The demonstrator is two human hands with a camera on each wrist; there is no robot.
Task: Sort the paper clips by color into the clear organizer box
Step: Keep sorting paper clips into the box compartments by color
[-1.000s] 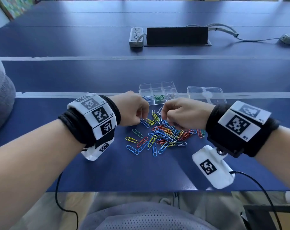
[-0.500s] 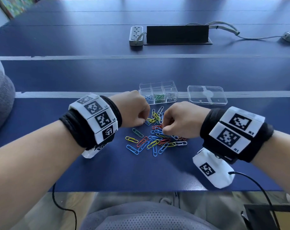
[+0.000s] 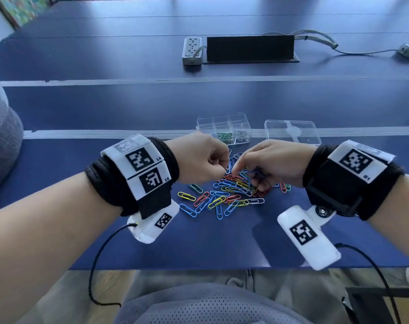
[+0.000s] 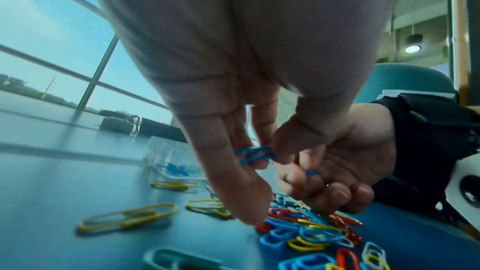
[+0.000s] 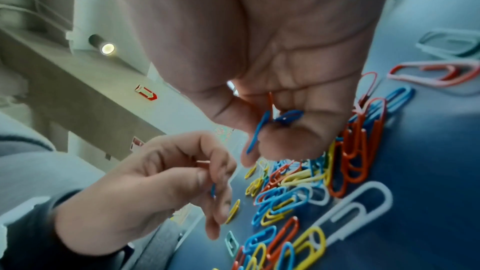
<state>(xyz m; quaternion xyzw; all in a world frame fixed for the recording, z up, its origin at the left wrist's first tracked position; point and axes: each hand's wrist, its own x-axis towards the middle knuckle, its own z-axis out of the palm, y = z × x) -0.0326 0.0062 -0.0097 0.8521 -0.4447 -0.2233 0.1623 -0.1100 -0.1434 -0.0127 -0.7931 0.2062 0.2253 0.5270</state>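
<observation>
While both hands [image 3: 200, 160] [image 3: 272, 163] pinch blue clips [image 4: 255, 154], apparently, the box [image 3: 223, 119] holds few; most of the pile [image 3: 224, 195] remains unsorted.

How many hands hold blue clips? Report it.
2. The left hand pinches blue clips above the pile's left; the right hand grips some above its right.

Mixed-color clips [image 3: 224, 192] heaped before clear organizer [image 3: 223, 127].
</observation>
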